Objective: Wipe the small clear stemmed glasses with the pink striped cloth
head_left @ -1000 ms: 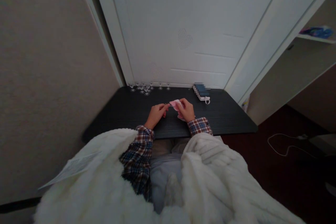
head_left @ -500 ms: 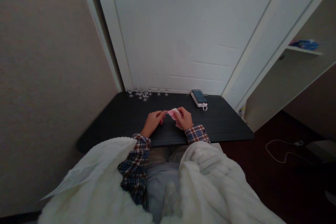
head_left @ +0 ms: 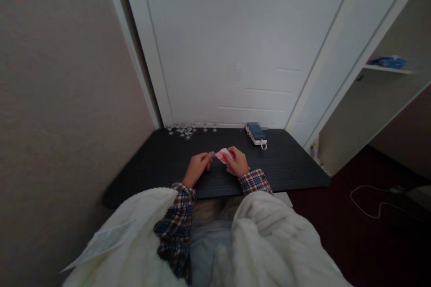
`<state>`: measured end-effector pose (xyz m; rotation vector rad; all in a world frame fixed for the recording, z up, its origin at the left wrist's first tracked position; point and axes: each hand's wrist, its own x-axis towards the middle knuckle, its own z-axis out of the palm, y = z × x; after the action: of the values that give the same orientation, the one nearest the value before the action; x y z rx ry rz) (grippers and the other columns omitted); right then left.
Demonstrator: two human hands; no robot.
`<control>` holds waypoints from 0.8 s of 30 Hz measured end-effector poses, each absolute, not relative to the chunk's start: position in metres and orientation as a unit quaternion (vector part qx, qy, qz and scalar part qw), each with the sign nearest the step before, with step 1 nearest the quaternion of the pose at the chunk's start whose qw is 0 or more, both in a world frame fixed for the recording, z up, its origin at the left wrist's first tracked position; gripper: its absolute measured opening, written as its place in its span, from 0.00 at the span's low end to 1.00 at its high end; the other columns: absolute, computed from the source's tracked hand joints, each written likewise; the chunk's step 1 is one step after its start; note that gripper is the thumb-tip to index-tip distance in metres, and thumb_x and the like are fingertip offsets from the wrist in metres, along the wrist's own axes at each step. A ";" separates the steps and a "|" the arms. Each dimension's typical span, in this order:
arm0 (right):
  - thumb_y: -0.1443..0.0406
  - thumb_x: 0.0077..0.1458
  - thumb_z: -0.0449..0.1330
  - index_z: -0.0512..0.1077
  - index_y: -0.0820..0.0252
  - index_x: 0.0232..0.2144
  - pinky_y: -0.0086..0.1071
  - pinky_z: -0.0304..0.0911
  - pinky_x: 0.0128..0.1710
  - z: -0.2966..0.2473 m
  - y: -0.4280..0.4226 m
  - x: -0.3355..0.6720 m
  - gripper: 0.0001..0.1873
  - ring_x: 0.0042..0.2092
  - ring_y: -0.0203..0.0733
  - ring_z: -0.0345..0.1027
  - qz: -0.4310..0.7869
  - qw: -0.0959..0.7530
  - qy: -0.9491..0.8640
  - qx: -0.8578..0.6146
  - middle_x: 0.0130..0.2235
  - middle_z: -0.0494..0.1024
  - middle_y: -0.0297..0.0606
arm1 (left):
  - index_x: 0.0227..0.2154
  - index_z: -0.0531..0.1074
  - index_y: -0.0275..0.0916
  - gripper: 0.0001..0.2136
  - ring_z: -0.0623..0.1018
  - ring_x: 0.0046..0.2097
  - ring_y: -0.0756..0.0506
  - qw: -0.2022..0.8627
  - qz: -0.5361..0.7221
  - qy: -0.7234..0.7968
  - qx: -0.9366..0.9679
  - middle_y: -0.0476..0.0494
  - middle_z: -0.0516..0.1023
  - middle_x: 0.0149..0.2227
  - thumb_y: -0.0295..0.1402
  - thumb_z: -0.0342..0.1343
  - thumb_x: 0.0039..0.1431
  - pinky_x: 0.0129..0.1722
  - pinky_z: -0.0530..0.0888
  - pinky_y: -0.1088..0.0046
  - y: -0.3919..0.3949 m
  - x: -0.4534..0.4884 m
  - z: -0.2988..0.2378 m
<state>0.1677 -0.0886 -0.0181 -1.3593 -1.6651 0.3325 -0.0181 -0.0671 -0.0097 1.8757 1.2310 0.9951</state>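
Observation:
My left hand is closed in a pinch above the black table. A tiny clear, shiny bit shows at its fingertips, too small to name. Facing it, my right hand is closed on a pink and white cloth, bunched up between thumb and fingers. The cloth's pink end points at the left fingertips, nearly meeting them. Several small stemmed glasses stand at the back left of the table, beyond both hands.
The black table backs onto a white panel door. At its back right lies a phone-like dark slab on a white case with a loop. A wall rises on the left. A white cable lies on the floor at right.
The view has tilted a little upward, so everything sits lower. The cloth's pink end has drawn slightly away from the left fingertips. Both hands keep their grip.

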 end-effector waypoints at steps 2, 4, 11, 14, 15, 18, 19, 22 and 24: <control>0.54 0.55 0.54 0.70 0.58 0.35 0.30 0.60 0.37 -0.019 -0.088 0.168 0.14 0.35 0.39 0.68 0.133 0.461 -0.682 -0.552 0.33 0.75 0.35 | 0.22 0.70 0.39 0.22 0.68 0.21 0.49 0.336 0.384 0.473 0.718 0.51 0.69 0.15 0.51 0.46 0.58 0.25 0.63 0.75 -0.068 -0.018 -0.010; 0.54 0.55 0.53 0.70 0.58 0.35 0.30 0.60 0.37 -0.019 -0.088 0.169 0.14 0.35 0.39 0.68 0.134 0.457 -0.685 -0.551 0.33 0.75 0.35 | 0.22 0.70 0.39 0.21 0.68 0.21 0.50 0.337 0.386 0.473 0.717 0.51 0.69 0.15 0.51 0.46 0.58 0.26 0.63 0.75 -0.068 -0.018 -0.011; 0.55 0.56 0.53 0.70 0.58 0.36 0.30 0.61 0.38 -0.020 -0.088 0.171 0.14 0.35 0.38 0.68 0.134 0.452 -0.685 -0.556 0.33 0.75 0.34 | 0.22 0.70 0.39 0.21 0.68 0.20 0.50 0.341 0.388 0.479 0.709 0.52 0.69 0.15 0.52 0.47 0.57 0.25 0.63 0.75 -0.068 -0.016 -0.009; 0.55 0.55 0.53 0.70 0.58 0.36 0.30 0.61 0.38 -0.020 -0.086 0.171 0.14 0.36 0.38 0.68 0.137 0.451 -0.683 -0.558 0.34 0.75 0.34 | 0.22 0.70 0.39 0.22 0.68 0.20 0.50 0.342 0.389 0.477 0.710 0.52 0.68 0.15 0.52 0.46 0.57 0.25 0.63 0.75 -0.068 -0.016 -0.008; 0.56 0.55 0.53 0.70 0.58 0.36 0.30 0.61 0.38 -0.020 -0.086 0.171 0.13 0.36 0.38 0.68 0.137 0.451 -0.684 -0.557 0.34 0.75 0.34 | 0.22 0.70 0.39 0.22 0.68 0.20 0.50 0.342 0.390 0.477 0.710 0.52 0.68 0.15 0.52 0.46 0.57 0.25 0.63 0.75 -0.067 -0.016 -0.008; 0.56 0.55 0.53 0.70 0.58 0.36 0.30 0.60 0.39 -0.017 -0.085 0.172 0.13 0.36 0.38 0.68 0.130 0.454 -0.688 -0.552 0.34 0.75 0.35 | 0.21 0.69 0.38 0.22 0.68 0.20 0.50 0.340 0.389 0.476 0.712 0.51 0.68 0.14 0.52 0.46 0.57 0.25 0.63 0.76 -0.065 -0.016 -0.008; 0.56 0.56 0.53 0.70 0.58 0.36 0.30 0.60 0.38 -0.015 -0.085 0.172 0.13 0.36 0.38 0.68 0.130 0.453 -0.690 -0.550 0.34 0.75 0.35 | 0.21 0.69 0.38 0.23 0.69 0.20 0.50 0.339 0.388 0.475 0.713 0.51 0.68 0.14 0.52 0.46 0.57 0.25 0.63 0.76 -0.064 -0.015 -0.008; 0.56 0.56 0.53 0.70 0.58 0.36 0.30 0.60 0.37 -0.010 -0.085 0.173 0.13 0.35 0.38 0.68 0.117 0.459 -0.693 -0.543 0.32 0.75 0.34 | 0.20 0.69 0.38 0.24 0.69 0.20 0.50 0.335 0.387 0.469 0.719 0.51 0.69 0.14 0.53 0.45 0.58 0.25 0.63 0.75 -0.062 -0.015 -0.006; 0.56 0.56 0.54 0.70 0.58 0.36 0.30 0.59 0.37 -0.008 -0.085 0.173 0.13 0.35 0.38 0.67 0.104 0.468 -0.694 -0.537 0.33 0.75 0.34 | 0.20 0.69 0.38 0.24 0.69 0.20 0.50 0.331 0.390 0.464 0.723 0.51 0.69 0.14 0.54 0.44 0.58 0.25 0.64 0.75 -0.061 -0.015 -0.004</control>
<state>0.1729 -0.0851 -0.0077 -1.3166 -1.7020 0.2545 -0.0145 -0.0614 -0.0037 1.8900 1.2135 1.0191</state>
